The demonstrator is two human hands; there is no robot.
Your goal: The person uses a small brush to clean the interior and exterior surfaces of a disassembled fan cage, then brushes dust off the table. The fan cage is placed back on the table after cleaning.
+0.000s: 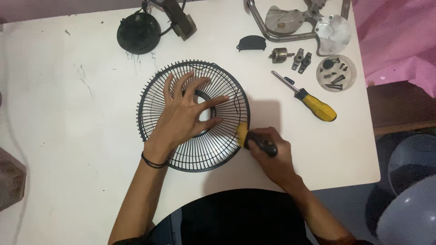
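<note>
Left hand [184,111] splayed flat on the black fan grille [193,115]; right hand [268,152] clenched around a yellow-and-black tool handle [254,139] at its right rim. Likely risks — tip slipping off thin wire, grille skidding left across the white table [68,136].

matt black wire fan guard [193,116]; scuffed white table [68,113]; rubbery yellow screwdriver handle [320,107].

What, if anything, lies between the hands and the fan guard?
Nothing visible. The left hand lies flat on the fan guard, and the right hand holds a screwdriver at its right rim.
</note>
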